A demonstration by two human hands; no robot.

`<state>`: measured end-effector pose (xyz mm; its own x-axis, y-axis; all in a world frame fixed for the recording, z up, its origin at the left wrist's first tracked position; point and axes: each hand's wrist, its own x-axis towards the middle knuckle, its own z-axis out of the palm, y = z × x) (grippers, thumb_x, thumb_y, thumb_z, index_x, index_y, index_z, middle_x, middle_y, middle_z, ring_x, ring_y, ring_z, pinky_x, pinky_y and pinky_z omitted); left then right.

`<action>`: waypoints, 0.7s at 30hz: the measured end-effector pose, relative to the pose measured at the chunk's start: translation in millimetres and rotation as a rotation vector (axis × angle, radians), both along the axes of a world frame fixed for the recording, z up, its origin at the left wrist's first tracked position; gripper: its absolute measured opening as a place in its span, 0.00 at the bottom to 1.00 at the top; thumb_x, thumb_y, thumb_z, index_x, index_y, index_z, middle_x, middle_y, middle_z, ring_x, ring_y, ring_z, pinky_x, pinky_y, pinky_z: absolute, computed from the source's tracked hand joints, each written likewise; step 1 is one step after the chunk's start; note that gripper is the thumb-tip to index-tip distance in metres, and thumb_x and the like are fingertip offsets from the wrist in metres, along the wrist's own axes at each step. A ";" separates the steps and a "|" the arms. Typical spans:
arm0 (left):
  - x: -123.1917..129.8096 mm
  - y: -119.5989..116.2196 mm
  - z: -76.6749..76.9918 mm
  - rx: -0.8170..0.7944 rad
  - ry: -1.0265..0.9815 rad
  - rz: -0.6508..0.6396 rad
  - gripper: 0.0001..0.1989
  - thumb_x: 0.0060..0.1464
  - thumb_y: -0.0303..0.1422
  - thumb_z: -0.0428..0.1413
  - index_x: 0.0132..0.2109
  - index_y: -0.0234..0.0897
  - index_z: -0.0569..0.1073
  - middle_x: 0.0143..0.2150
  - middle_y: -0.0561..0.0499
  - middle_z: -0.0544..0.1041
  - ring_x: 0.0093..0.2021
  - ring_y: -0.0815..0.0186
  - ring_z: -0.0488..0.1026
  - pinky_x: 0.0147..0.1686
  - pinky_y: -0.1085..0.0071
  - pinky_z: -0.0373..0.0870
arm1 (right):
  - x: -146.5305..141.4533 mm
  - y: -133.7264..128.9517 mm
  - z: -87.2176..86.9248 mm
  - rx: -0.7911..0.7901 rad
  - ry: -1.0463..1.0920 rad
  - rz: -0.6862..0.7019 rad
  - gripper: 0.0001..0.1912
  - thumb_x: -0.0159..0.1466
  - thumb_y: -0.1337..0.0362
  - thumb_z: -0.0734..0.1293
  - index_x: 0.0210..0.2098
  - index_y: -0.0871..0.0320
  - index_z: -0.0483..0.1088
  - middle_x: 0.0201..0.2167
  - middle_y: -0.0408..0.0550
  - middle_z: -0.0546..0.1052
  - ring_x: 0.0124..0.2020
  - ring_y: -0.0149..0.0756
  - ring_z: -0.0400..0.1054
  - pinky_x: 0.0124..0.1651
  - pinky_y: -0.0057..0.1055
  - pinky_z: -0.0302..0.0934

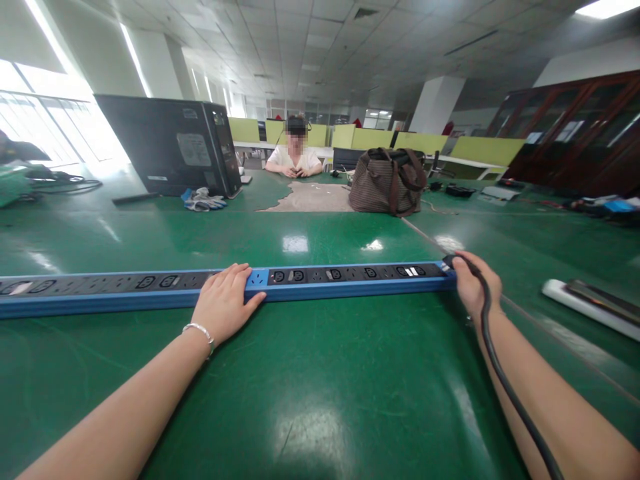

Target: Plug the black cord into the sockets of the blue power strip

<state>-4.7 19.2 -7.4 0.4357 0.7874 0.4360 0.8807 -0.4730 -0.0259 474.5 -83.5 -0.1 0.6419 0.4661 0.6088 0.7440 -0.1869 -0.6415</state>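
A long blue power strip [320, 291] with a black socket face lies across the green table [310, 373], running out of view at the left. My left hand [225, 297] rests over the strip left of its blue socket, fingers on the top and thumb along the near side. At the strip's right end, my right hand [475, 283] is closed round the black cable [487, 320] where it meets the end. That cable runs back over my right forearm to the bottom edge.
A black computer case [175, 143] stands at the back left, with gloves [203, 200] beside it. A brown bag [385, 180] sits behind the strip. A white bar-shaped object [595, 307] lies at right. Across the table sits a person [295, 160].
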 end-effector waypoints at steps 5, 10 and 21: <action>0.6 -0.5 0.1 0.000 0.010 0.006 0.28 0.56 0.47 0.45 0.56 0.31 0.64 0.59 0.39 0.67 0.60 0.53 0.61 0.58 0.56 0.55 | -3.8 2.1 -1.0 -0.090 -0.049 0.040 0.19 0.58 0.52 0.60 0.42 0.54 0.73 0.41 0.48 0.76 0.45 0.42 0.68 0.51 0.38 0.61; 0.7 -0.8 0.1 -0.002 0.026 0.011 0.28 0.56 0.47 0.45 0.56 0.31 0.64 0.59 0.40 0.67 0.59 0.53 0.61 0.58 0.57 0.56 | -0.9 2.2 -2.5 -0.168 -0.082 0.054 0.19 0.58 0.52 0.60 0.43 0.53 0.73 0.43 0.47 0.76 0.45 0.42 0.68 0.51 0.39 0.61; 0.0 0.7 -0.2 -0.016 0.012 0.004 0.28 0.55 0.47 0.45 0.56 0.32 0.64 0.59 0.39 0.67 0.60 0.52 0.61 0.58 0.56 0.56 | 7.9 3.5 -5.4 -0.194 -0.119 0.065 0.19 0.58 0.52 0.60 0.43 0.52 0.73 0.43 0.47 0.77 0.45 0.43 0.69 0.50 0.39 0.61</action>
<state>-4.7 19.9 -7.6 0.4376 0.7962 0.4178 0.8824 -0.4696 -0.0293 482.3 -80.0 -5.4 0.5359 0.6195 0.5735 0.8268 -0.2477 -0.5051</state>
